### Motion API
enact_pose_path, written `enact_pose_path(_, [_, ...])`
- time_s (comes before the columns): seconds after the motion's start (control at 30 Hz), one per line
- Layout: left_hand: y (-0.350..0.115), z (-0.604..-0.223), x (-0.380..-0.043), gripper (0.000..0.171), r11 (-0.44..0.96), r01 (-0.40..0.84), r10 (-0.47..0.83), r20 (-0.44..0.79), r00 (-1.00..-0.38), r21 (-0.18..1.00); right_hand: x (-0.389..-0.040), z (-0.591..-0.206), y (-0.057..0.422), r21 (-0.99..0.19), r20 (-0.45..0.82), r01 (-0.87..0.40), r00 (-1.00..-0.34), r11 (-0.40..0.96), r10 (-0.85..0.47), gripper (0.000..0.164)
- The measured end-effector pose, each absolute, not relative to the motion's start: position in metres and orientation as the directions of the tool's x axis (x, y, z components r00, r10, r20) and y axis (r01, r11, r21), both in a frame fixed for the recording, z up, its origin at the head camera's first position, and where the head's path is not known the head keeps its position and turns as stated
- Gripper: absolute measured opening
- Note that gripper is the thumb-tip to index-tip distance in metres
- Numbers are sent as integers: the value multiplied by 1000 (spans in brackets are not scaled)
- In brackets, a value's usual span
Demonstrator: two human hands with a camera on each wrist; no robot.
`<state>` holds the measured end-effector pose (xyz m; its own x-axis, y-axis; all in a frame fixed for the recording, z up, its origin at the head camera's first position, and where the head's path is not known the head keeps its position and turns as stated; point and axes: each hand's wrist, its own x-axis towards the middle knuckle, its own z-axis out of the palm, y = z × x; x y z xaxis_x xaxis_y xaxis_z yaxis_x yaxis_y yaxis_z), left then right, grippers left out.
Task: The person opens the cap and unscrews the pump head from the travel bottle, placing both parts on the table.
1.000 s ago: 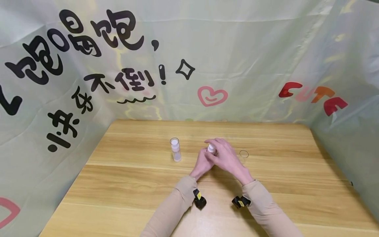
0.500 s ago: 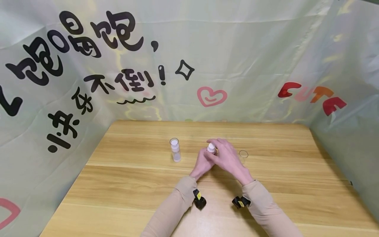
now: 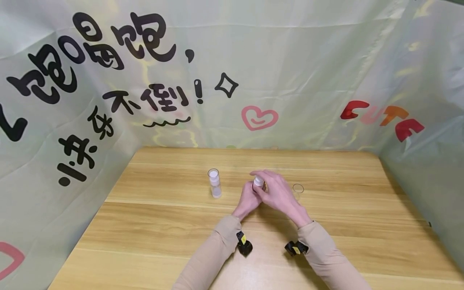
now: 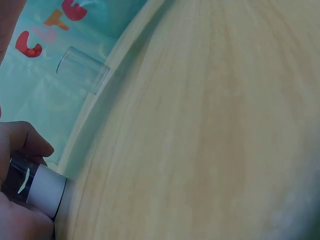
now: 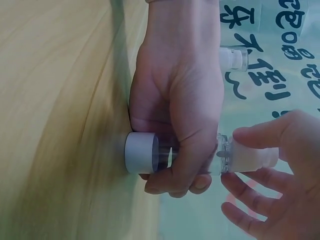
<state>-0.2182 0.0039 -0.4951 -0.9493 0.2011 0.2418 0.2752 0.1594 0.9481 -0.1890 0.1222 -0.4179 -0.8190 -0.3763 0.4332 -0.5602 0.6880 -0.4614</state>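
My left hand (image 3: 248, 200) grips a small clear bottle with a white base (image 4: 46, 192) and a white top (image 3: 258, 181). The bottle stands upright on the table, its base showing below my curled fingers in the right wrist view. Over it, my right hand (image 3: 278, 194) pinches the white top (image 5: 247, 157) between thumb and fingers, just above the clear threaded-looking neck. A similar bottle (image 3: 215, 185) with a clear cover stands upright to the left, apart from both hands. Right of my right hand is a clear cylindrical cap (image 4: 85, 71), its round rim upward.
The wooden table (image 3: 163, 229) carries these things near its middle. A printed cloth (image 3: 308, 80) rises behind it and along both sides. A black camera (image 3: 245, 244) is strapped at my left wrist and another camera (image 3: 295, 247) at my right.
My right hand's fingers shift slightly around the white top, moving right and then back left. My left hand, the other bottle and the clear cap stay in place.
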Motion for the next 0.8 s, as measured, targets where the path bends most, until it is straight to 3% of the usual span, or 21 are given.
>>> enact_pose_path(0.33, [3,-493,-217,10,261,316,196,270,-943,912,-188,-418,122,-457,444,-598,-795,658,-414,40])
enact_pose_path(0.67, [5,-492,-217,16,170,292,199,258,-945,941,-188,-416,120,-509,422,-576,-815,640,-397,45])
enact_pose_path(0.8, [2,-468,-205,16,187,303,203,265,-942,934,-189,-416,118,-530,439,-571,-817,627,-373,48])
